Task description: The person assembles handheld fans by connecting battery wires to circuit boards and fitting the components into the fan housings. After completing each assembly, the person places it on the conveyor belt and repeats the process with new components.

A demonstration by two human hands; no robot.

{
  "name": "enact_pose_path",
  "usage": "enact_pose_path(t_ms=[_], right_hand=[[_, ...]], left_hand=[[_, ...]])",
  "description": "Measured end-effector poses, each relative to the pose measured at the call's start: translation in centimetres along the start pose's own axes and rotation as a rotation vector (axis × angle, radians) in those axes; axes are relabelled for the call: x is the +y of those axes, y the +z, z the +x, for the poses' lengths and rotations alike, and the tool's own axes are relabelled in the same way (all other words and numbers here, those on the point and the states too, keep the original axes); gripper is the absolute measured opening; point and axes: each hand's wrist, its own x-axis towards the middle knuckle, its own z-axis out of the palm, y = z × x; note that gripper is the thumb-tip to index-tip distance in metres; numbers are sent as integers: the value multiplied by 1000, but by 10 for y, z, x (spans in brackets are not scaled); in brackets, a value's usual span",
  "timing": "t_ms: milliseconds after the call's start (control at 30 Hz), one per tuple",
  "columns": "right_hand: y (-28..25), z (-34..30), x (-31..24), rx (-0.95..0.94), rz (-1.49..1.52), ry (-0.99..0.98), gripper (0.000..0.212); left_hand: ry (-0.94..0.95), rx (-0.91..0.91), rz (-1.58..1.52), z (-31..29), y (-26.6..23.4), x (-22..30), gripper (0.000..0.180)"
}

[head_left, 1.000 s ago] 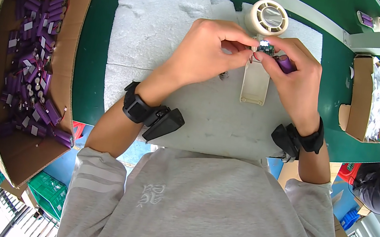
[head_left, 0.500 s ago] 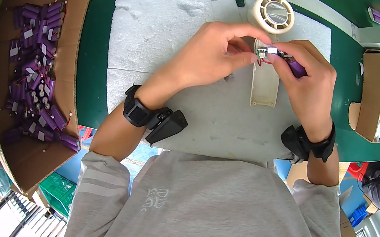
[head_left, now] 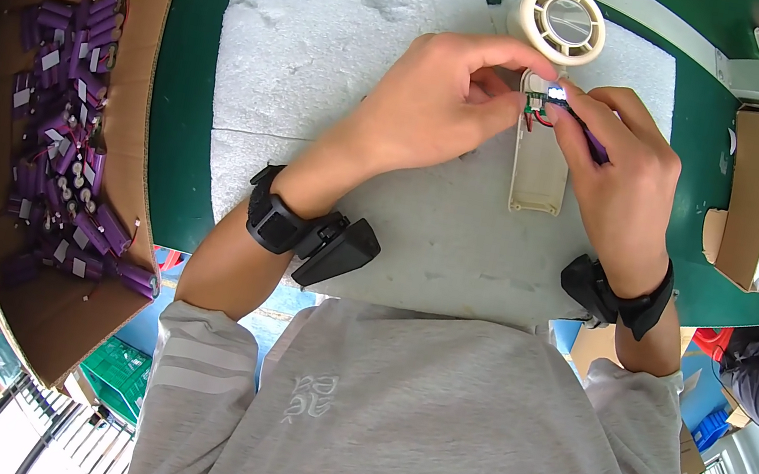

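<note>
A cream handheld fan [head_left: 537,189] lies with its round head away from me and its hollow handle towards me. At the top of the handle is a small green circuit board [head_left: 533,104] with red wires. My left hand [head_left: 444,101] pinches at the board's left side, thumb and forefinger close to the handle's rim. In my right hand [head_left: 632,175] is a purple battery [head_left: 598,152], partly hidden by the fingers. That hand's thumb and forefinger also grip a small white connector [head_left: 557,94] beside the board.
White foam sheets [head_left: 301,51] and a grey mat [head_left: 438,247] cover the green table [head_left: 181,151]. On the left, a cardboard box [head_left: 86,317] holds several purple batteries with wires. To the right stands a smaller carton [head_left: 743,200] of white pieces. Other people sit at both sides.
Fan and both hands appear slightly farther right. The right hand has turned the battery, so less purple shows, and the white connector sits closer to the board.
</note>
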Motion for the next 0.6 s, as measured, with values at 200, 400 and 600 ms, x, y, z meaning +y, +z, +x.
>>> enact_pose_path(t_ms=[200,400,600], right_hand=[[2,2,2,36,20,-4,20],[0,6,15,-40,164,91,16],[-21,18,14,-462,389,390,15]], left_hand=[[33,86,5,2,5,-3,28],[101,39,204,1,2,9,31],[166,8,356,1,1,10,33]])
